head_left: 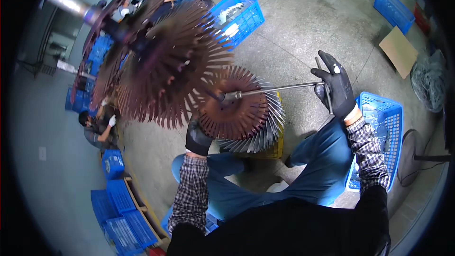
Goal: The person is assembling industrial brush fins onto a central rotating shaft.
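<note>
The right hand [334, 86], half curled, holds a T-shaped wrench [284, 87]; to the left of this hand, the brown finned disc [246, 114] touches the left hand [198, 138], whose finger opening I cannot tell

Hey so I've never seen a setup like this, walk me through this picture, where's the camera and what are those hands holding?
There's no robot here, just a person. The one picture comes from a wide camera on their head, looking down, so edges bend. The gloved right hand loosely holds a T-shaped metal tool, whose far end meets the middle of a brown finned disc. The gloved left hand is at that disc's edge; its fingertips are hidden. Bigger brown finned discs loom at upper left. On the floor stand plastic crates.
</note>
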### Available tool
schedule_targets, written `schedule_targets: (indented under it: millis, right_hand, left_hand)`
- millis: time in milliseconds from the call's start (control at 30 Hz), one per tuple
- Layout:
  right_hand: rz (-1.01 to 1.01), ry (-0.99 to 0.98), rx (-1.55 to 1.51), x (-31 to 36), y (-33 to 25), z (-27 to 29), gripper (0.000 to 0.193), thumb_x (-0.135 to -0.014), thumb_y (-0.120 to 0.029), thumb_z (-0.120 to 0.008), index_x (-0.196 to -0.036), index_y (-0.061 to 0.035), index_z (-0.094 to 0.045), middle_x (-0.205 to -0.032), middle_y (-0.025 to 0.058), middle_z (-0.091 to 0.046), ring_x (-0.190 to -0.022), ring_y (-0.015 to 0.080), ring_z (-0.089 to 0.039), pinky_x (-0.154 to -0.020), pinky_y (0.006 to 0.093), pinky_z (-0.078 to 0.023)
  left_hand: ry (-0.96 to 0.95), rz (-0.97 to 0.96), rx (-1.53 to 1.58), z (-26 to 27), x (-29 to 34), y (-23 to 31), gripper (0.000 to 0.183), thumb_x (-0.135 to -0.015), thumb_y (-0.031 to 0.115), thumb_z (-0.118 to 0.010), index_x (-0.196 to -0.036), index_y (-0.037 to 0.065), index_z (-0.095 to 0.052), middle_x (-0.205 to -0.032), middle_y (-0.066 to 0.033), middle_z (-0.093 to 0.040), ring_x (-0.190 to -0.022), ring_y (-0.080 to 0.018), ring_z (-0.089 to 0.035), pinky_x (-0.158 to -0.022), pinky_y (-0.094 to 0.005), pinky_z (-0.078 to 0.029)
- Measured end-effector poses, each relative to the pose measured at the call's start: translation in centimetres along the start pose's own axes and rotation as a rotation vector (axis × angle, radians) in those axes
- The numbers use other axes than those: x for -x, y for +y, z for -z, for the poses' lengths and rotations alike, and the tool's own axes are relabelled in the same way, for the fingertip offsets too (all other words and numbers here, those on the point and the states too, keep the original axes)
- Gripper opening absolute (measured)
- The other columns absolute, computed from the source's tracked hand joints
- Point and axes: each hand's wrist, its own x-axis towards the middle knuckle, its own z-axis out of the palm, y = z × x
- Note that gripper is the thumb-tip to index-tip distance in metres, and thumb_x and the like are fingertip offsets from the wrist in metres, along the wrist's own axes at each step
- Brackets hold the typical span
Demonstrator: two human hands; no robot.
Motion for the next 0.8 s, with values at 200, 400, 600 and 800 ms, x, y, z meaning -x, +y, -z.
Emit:
schedule_targets:
  millis: [200,400,600,800]
  right_hand:
    - [-0.013,0.126,-0.333,1.2,0.8,-4.1,0.018,-0.102,-0.014,-0.055,-0.102,-0.0008,-0.067,-0.124,0.0164,-0.067,-0.124,0.0383,-0.061,-0.105,0.0453,-0.047]
    - [-0.161,0.171,-0.431,0.6,0.1,-4.8,0.023,-0.106,-0.016,-0.052,-0.093,-0.0012,-0.065,-0.107,0.0126,-0.067,-0.095,0.0266,-0.063,-0.087,0.0361,-0.050]
    - [-0.425,0.147,-0.587,0.7,0.0,-5.1,0.025,-0.105,-0.015,-0.054,-0.092,0.0025,-0.066,-0.092,0.0108,-0.066,-0.076,0.0208,-0.057,-0.071,0.0320,-0.046]
    - [-0.676,-0.016,-0.656,1.3,1.1,-4.9,0.028,-0.106,-0.018,-0.056,-0.094,0.0041,-0.068,-0.082,0.0080,-0.064,-0.071,0.0193,-0.057,-0.064,0.0294,-0.045]
  left_hand:
    - [0.151,-0.116,-0.162,1.8,-0.7,-0.5,0.032,-0.105,0.018,-0.054,-0.132,0.003,-0.061,-0.131,-0.0122,-0.070,-0.112,-0.0220,-0.071,-0.101,-0.0376,-0.057]
    - [0.075,-0.428,-0.859,1.9,0.1,-2.0,0.037,-0.098,0.006,-0.057,-0.135,0.003,-0.060,-0.122,-0.0100,-0.073,-0.101,-0.0209,-0.074,-0.089,-0.0305,-0.058]
    - [0.052,-0.670,-1.455,-0.7,1.8,-2.5,0.038,-0.101,0.008,-0.051,-0.138,0.004,-0.059,-0.128,-0.0111,-0.071,-0.109,-0.0218,-0.071,-0.093,-0.0308,-0.057]
    - [0.093,-0.947,-1.804,0.2,1.4,-2.4,0.039,-0.101,0.011,-0.056,-0.139,0.005,-0.059,-0.125,-0.0099,-0.072,-0.104,-0.0200,-0.072,-0.084,-0.0299,-0.057]
